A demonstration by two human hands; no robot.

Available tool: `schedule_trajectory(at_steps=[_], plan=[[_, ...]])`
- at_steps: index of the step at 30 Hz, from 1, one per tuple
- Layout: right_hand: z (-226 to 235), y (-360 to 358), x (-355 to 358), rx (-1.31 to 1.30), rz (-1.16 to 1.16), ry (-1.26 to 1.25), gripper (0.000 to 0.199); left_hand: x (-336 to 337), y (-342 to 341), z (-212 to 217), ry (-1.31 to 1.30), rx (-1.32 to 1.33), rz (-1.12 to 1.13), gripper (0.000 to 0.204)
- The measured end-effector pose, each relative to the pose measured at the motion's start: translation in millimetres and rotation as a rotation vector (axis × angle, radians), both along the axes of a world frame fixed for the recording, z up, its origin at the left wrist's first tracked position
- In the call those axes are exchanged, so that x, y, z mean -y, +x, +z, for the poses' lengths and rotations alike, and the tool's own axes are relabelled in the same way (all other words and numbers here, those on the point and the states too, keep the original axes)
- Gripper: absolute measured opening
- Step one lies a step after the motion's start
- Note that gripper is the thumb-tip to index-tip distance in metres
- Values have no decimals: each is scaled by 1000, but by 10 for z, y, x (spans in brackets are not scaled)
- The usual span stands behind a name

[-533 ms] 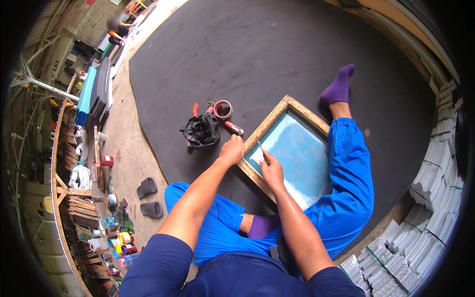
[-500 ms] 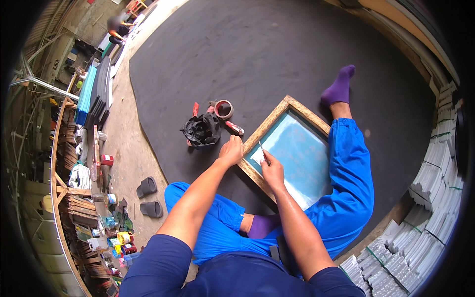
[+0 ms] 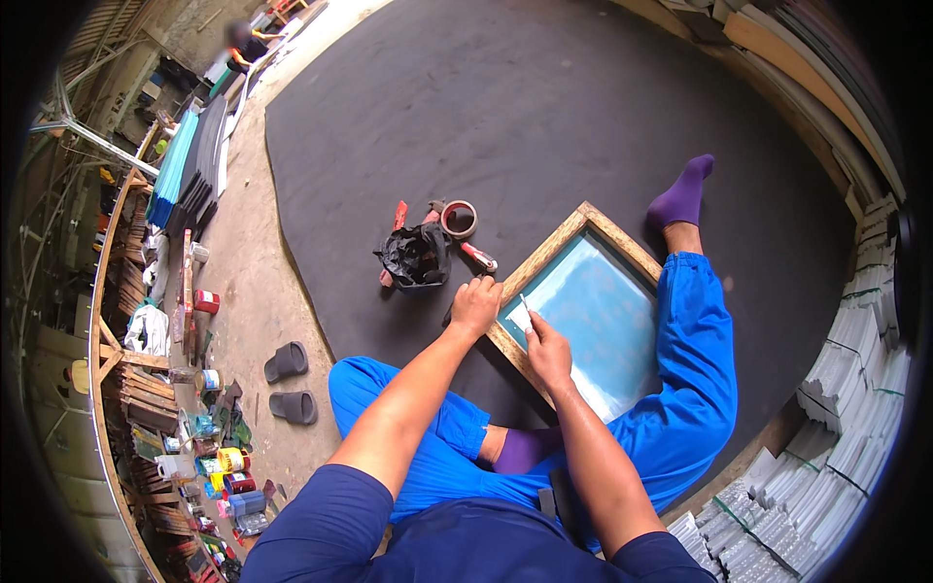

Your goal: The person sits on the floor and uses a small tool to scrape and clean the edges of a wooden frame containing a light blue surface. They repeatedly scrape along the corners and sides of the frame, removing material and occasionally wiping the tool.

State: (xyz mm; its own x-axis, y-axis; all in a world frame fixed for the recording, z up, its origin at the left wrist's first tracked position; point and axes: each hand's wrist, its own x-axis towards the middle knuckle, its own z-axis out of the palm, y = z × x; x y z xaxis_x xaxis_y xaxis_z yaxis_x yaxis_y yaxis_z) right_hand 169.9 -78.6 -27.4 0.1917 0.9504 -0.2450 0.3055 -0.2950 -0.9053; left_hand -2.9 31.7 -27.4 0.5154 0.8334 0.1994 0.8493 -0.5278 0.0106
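Note:
A wooden frame (image 3: 614, 231) with a blue-teal mesh panel (image 3: 607, 316), whitish along its edges, lies tilted on the dark mat against my bent leg. My right hand (image 3: 550, 355) is closed around a slim stick-like tool (image 3: 526, 304), its tip over the panel near the frame's left corner. At that corner, my left hand (image 3: 476, 307) rests by the wood with fingers curled; what they grip is hidden. Just beyond it are a red-and-white utility knife (image 3: 478, 257), a tape roll (image 3: 459, 220) and a container lined with a black bag (image 3: 415, 257).
Black slippers (image 3: 287, 361) stand on the concrete at left, near paint cans (image 3: 233, 461) and jars. Bundled white strips (image 3: 846, 389) are stacked at right. Blue and black sheets (image 3: 199, 165) lie at the far left, with another person (image 3: 248, 47) beyond.
The view has shifted, so the frame and nearby items appear slightly lower and farther right. My left hand sits a little closer to the frame. The right hand keeps hold of the tool.

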Motion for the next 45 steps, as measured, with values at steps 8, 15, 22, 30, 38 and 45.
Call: schedule_trajectory(at_steps=[8, 15, 22, 30, 38, 45], plan=[[62, -81, 3, 166, 82, -8, 40, -72, 87, 3, 176, -220, -94, 7], [92, -78, -44, 254, 118, 19, 40, -74, 56, -45, 160, -207, -85, 5], [258, -109, -187, 357, 191, -35, 40, 101, -33, -37, 159, -219, -115, 12], [410, -172, -335, 456, 288, -78, 40, 404, -25, -79, 108, -134, 60, 38], [482, -206, -353, 537, 319, -122, 41, 460, -6, 76, -24, -9, 121, 41], [697, -391, -491, 674, 405, -195, 47, 517, -113, -52, -185, 333, 454, 48]])
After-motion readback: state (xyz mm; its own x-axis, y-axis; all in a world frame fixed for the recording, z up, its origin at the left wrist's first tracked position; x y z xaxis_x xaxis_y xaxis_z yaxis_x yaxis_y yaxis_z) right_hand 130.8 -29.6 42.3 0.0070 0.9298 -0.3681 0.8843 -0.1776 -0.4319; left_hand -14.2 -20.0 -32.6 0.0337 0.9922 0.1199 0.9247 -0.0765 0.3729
